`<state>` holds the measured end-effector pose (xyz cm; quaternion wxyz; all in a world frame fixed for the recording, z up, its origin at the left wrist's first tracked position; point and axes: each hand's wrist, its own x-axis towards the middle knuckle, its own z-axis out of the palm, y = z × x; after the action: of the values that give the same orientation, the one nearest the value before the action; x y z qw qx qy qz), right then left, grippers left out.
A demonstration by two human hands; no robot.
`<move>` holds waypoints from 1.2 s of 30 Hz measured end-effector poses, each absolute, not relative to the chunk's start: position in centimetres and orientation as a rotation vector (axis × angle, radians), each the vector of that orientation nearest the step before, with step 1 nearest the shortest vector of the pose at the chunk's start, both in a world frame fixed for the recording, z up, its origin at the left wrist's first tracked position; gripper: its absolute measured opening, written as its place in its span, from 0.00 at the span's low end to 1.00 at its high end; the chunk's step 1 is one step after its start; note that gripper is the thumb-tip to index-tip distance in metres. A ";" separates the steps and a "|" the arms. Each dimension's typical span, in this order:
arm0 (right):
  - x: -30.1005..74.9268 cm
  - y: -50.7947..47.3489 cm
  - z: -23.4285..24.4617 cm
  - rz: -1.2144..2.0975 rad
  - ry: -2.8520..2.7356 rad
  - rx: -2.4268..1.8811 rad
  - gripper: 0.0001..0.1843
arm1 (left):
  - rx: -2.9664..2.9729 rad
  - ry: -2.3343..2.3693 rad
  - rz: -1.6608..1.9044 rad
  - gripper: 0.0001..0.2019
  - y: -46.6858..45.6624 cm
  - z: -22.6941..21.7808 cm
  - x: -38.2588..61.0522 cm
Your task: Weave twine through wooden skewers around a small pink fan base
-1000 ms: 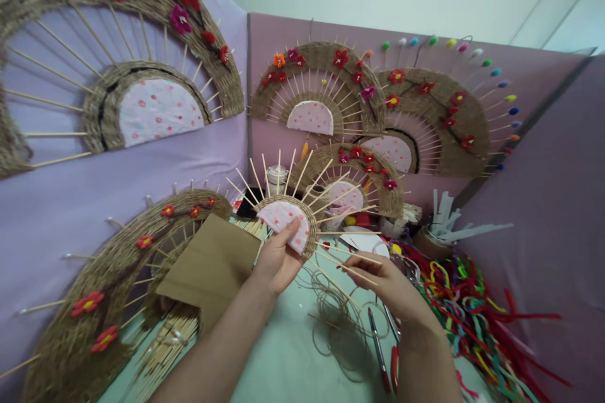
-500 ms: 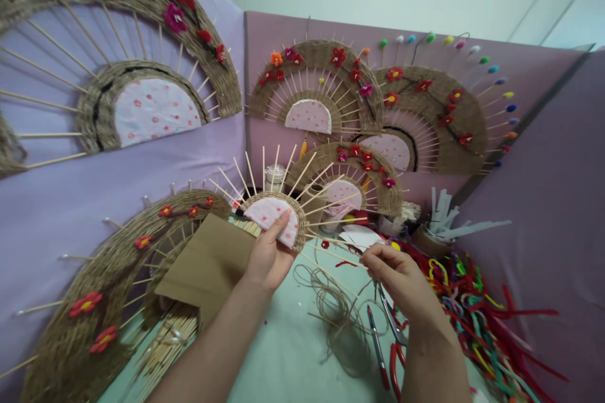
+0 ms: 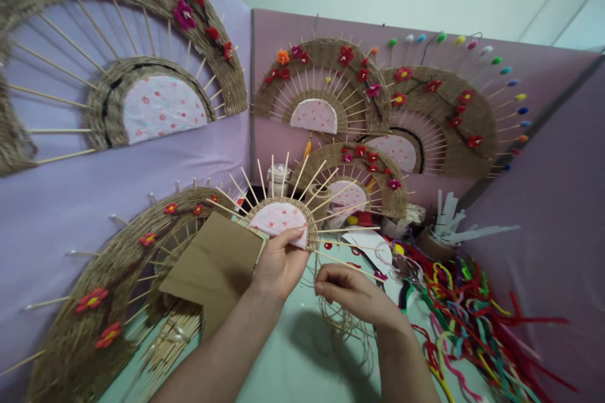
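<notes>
My left hand (image 3: 283,263) grips the lower right part of a small half-round fan frame. Its base is covered in white cloth with pink dots (image 3: 274,217), and thin wooden sticks (image 3: 324,198) spread out from the rim. Twine is woven round the arc of the base. From the fan's right corner a strand of twine (image 3: 316,259) hangs down to my right hand (image 3: 352,295), whose fingers are pinched together on it. Loose coils of the same twine (image 3: 347,324) lie under my right hand, partly hidden by it.
Finished twine fans with felt flowers stand along the purple left panel (image 3: 222,157) and the back. Brown cardboard (image 3: 212,258) and bundled sticks (image 3: 172,334) lie at left. At right are colourful pipe cleaners (image 3: 472,308), a pot of white strips (image 3: 439,242) and white paper (image 3: 368,245).
My right hand has moved left and down, from beside the stick tips to close under the fan's right corner. The fan is turned slightly and sits a little further right in view.
</notes>
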<state>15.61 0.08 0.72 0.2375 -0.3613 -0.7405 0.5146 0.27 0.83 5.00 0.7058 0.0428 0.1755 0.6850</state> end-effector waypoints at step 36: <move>19.9 0.5 1.5 1.270 -1.866 -1.129 0.15 | 0.425 0.513 1.402 0.06 0.3 3.7 1.1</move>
<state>19.85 0.47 1.54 0.3041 -0.4264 -0.7042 0.4794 1.05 0.26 3.68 0.7137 0.1919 0.2317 0.6326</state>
